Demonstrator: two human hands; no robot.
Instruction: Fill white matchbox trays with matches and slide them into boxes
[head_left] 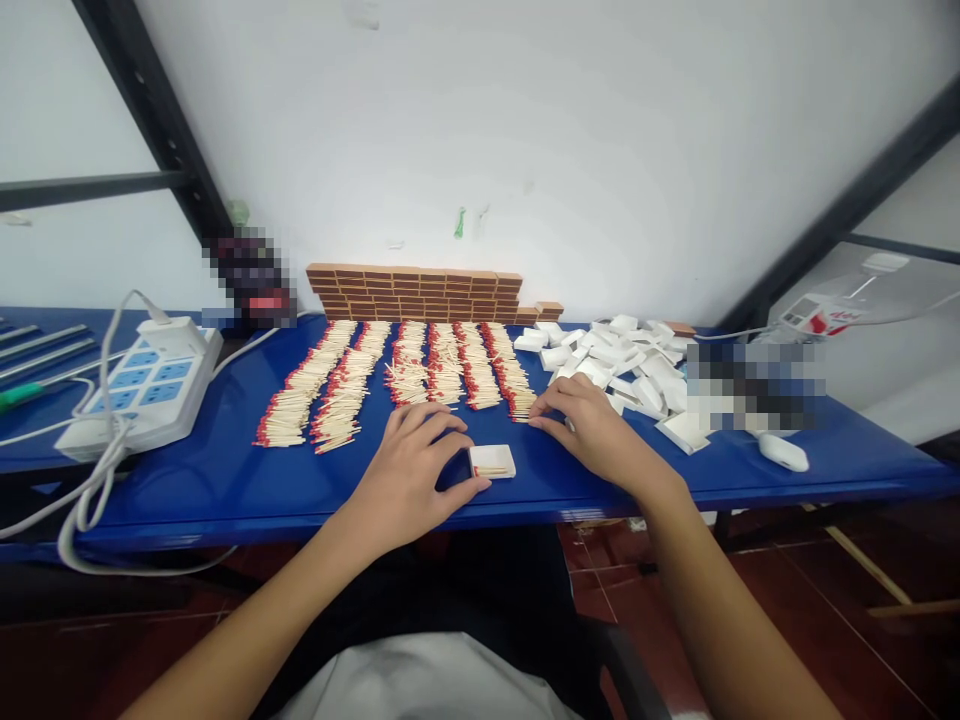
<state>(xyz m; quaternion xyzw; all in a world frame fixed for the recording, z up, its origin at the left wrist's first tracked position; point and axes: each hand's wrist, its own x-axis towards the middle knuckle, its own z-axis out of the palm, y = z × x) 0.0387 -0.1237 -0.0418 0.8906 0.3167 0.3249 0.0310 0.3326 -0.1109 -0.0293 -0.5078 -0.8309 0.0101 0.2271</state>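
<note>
My left hand [416,475] curls around the left end of a small white matchbox tray [504,456], thumb at its near edge and index finger at its far corner. A few matches lie along the near side of this tray. Farther right, my right hand [589,420] has thumb and index finger pinched at the near end of the rightmost row of red-headed matches [501,365]. The fingertips partly cover the match ends there. More rows of matches [341,390] stretch away to the left across the blue table [240,490].
Stacked matchboxes [412,293] form a low wall behind the matches. A heap of white trays [637,360] lies right, near a white earbud case [784,452] and a plastic bottle [825,305]. A power strip [146,380] with loose cables occupies the left.
</note>
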